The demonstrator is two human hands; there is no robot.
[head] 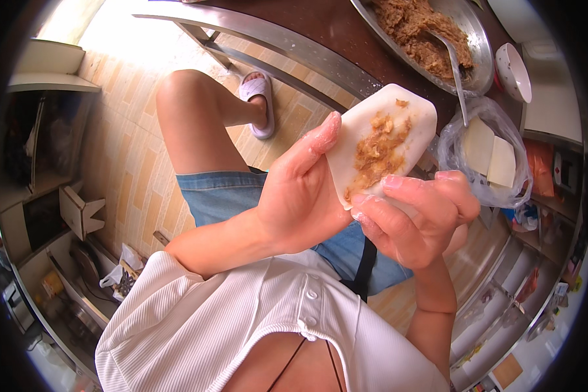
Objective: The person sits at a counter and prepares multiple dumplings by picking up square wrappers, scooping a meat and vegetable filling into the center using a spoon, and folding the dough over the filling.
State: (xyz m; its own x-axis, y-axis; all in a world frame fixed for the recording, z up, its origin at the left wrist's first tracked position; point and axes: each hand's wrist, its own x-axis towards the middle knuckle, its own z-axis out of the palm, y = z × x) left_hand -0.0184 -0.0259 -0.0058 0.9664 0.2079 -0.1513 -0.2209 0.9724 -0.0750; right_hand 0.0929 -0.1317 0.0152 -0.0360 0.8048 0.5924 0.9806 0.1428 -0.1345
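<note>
A thin white dough wrapper [419, 117] lies across my left hand [304, 186], whose floury thumb is at its left edge. Brown minced filling [377, 147] is smeared along the wrapper's middle, with a small bit apart near the far end. My right hand [416, 210] pinches the wrapper's near right edge between floury fingertips. Beyond the wrapper, a metal bowl [406, 59] holds a mound of the same brown filling [416, 29]. A metal spoon [454, 68] rests in that bowl, its handle leaning out over the rim. The left fingers are mostly hidden under the wrapper.
A clear plastic bag [451, 142] with several pale wrappers [501, 161] sits right of my hands. Beside the metal bowl stands a small white bowl [514, 73]. The dark tabletop [318, 34] has a metal edge [274, 36] and flour specks. Shelves [500, 294] line the right side.
</note>
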